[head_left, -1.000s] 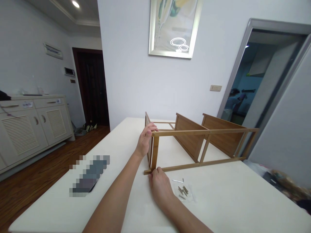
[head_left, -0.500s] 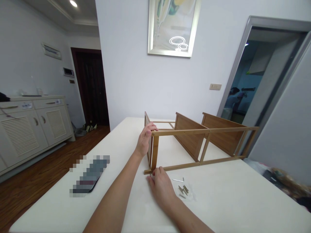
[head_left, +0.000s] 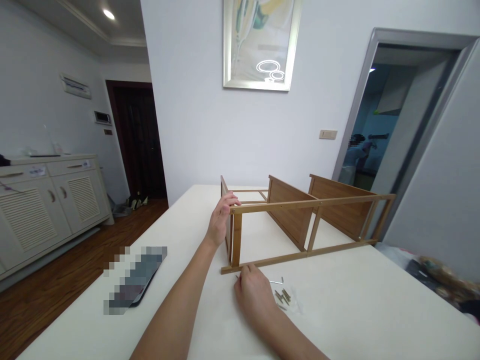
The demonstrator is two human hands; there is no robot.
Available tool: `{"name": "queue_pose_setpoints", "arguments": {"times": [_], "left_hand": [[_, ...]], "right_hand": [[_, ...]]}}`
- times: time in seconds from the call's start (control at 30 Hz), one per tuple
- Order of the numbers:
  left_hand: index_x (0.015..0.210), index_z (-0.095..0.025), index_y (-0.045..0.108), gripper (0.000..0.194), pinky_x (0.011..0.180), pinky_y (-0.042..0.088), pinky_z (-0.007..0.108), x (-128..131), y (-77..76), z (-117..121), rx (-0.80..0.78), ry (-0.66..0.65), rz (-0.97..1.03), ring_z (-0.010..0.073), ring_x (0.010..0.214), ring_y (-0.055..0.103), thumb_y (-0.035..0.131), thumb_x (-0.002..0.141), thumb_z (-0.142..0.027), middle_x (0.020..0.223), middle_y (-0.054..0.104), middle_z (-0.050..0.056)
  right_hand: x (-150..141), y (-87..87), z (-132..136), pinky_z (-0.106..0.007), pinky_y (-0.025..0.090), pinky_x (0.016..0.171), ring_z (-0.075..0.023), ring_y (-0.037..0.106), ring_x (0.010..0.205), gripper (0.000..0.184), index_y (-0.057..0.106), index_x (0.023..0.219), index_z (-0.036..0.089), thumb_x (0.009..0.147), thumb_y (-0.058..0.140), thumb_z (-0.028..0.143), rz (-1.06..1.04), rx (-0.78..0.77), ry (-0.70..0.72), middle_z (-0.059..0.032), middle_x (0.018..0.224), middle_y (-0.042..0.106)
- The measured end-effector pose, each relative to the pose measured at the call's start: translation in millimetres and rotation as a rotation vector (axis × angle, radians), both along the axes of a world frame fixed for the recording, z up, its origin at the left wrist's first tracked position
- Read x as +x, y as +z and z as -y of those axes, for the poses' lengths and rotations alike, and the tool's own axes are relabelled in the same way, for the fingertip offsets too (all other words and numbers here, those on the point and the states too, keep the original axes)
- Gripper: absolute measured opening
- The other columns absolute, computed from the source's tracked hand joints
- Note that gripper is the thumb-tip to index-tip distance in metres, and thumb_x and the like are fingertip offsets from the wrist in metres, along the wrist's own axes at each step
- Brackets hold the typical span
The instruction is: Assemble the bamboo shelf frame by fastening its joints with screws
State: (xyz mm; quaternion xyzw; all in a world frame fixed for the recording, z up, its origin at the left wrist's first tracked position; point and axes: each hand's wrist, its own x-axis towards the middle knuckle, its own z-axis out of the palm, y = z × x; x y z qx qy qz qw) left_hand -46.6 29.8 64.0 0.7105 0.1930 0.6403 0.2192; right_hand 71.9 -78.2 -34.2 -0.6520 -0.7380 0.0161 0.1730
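Note:
A wooden shelf unit (head_left: 288, 202) lies on its side on the white table, its broad boards standing upright. My left hand (head_left: 221, 220) grips its near left corner, fingers over the upper rail and palm against the end board. Just in front of the lower rail (head_left: 277, 261), my right hand (head_left: 255, 295) is closed in a pinch. A thin tip, apparently of a screw (head_left: 237, 276), pokes out at the fingers; most of it is hidden. Beside that hand lie a hex key (head_left: 277, 282), partly covered, and several brass-coloured screws (head_left: 284, 296) on a clear plastic bag (head_left: 296, 304).
A phone-like dark slab (head_left: 140, 277), partly blurred out, lies on the white table (head_left: 180, 225) to the left. A white cabinet (head_left: 71, 200) stands beyond it. Bundled items (head_left: 431, 275) sit past the right edge. Through the doorway a person (head_left: 356, 155) is visible.
My right hand has drawn back slightly from the lower rail, toward me and to the right, with the pinch kept closed. The left hand keeps its grip. The view has shifted a little.

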Motion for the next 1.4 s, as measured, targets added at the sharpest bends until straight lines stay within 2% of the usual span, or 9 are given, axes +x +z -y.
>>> {"name": "queue_pose_setpoints", "arguments": {"times": [0.13,0.27,0.43,0.57,0.67,0.87,1.1,1.27,1.4], "left_hand": [[0.096,-0.02,0.067,0.061,0.114,0.028,0.044,0,-1.3,-1,-0.011,0.021,-0.014,0.0264,0.131,0.044,0.022,0.095,-0.061,0.121,0.059,0.01],[0.098,-0.02,0.067,0.054,0.115,0.028,0.045,-2,-0.8,-1,0.006,0.012,-0.035,0.0273,0.13,0.044,0.031,0.094,-0.06,0.121,0.059,0.01],[0.098,-0.022,0.068,0.04,0.116,0.027,0.046,-2,-0.9,-1,0.038,-0.004,-0.032,0.0277,0.13,0.045,0.042,0.093,-0.053,0.118,0.06,0.008],[0.1,-0.023,0.068,0.036,0.117,0.026,0.046,-3,-2.2,-2,0.039,-0.024,-0.031,0.0277,0.131,0.044,0.045,0.092,-0.049,0.119,0.061,0.007],[0.101,-0.023,0.068,0.035,0.117,0.026,0.046,-4,-3.1,-4,0.032,-0.015,-0.035,0.028,0.132,0.043,0.046,0.091,-0.049,0.12,0.061,0.007],[0.104,-0.022,0.067,0.034,0.117,0.024,0.048,-5,-4.6,-5,0.026,-0.029,-0.047,0.0291,0.134,0.04,0.048,0.091,-0.046,0.124,0.059,0.008],[0.114,-0.021,0.065,0.034,0.118,0.02,0.051,-4,-6.5,-6,0.014,-0.065,-0.037,0.0301,0.139,0.034,0.05,0.089,-0.037,0.131,0.057,0.008],[0.116,-0.022,0.065,0.034,0.118,0.021,0.05,-4,-7.9,-7,0.004,-0.082,-0.023,0.0298,0.139,0.033,0.05,0.089,-0.036,0.131,0.057,0.007],[0.115,-0.023,0.065,0.032,0.118,0.021,0.049,-5,-10.6,-9,-0.009,-0.086,-0.021,0.0293,0.139,0.034,0.05,0.089,-0.035,0.132,0.056,0.007]], "right_hand": [[12,2.9,12,-0.033,0.045,0.074,-0.0281,0.063,0.091,0.022,0.067,0.091,0.01,0.082,0.047,0.005,0.058,-0.057,-0.057,-0.0153,0.092,0.066],[31,-0.4,23,-0.03,0.044,0.072,-0.0247,0.063,0.088,0.017,0.067,0.088,0.015,0.09,0.05,0.015,-0.05,-0.029,-0.066,-0.0113,0.092,0.066],[89,10.5,22,-0.027,0.043,0.084,-0.0199,0.061,0.094,0.023,0.068,0.094,0.015,0.087,0.048,0.005,-0.186,0.112,-0.152,-0.0084,0.098,0.066],[126,21.3,14,-0.025,0.043,0.085,-0.0182,0.061,0.094,0.025,0.069,0.091,0.015,0.08,0.052,0.001,-0.213,0.018,-0.113,-0.0063,0.099,0.067],[124,22.9,11,-0.023,0.042,0.083,-0.018,0.06,0.094,0.023,0.07,0.085,0.016,0.078,0.053,0.002,-0.163,-0.047,-0.02,-0.0061,0.096,0.067],[105,31.1,9,-0.023,0.041,0.07,-0.0189,0.06,0.084,0.027,0.067,0.069,0.014,0.073,0.048,-0.005,-0.075,-0.071,0.034,-0.0103,0.088,0.066],[112,39.8,7,-0.025,0.043,0.077,-0.0203,0.061,0.087,0.033,0.066,0.086,0.008,0.072,0.043,-0.009,0.051,-0.202,0.09,-0.0152,0.098,0.064],[115,26.8,2,-0.03,0.042,0.087,-0.024,0.058,0.1,0.044,0.062,0.1,0.007,0.066,0.041,-0.011,0.084,-0.12,0.091,-0.0186,0.108,0.06],[115,30.3,0,-0.03,0.043,0.076,-0.0201,0.058,0.084,0.035,0.057,0.101,0.014,0.079,0.037,-0.003,-0.146,0.053,0.043,-0.0105,0.092,0.063]]}}
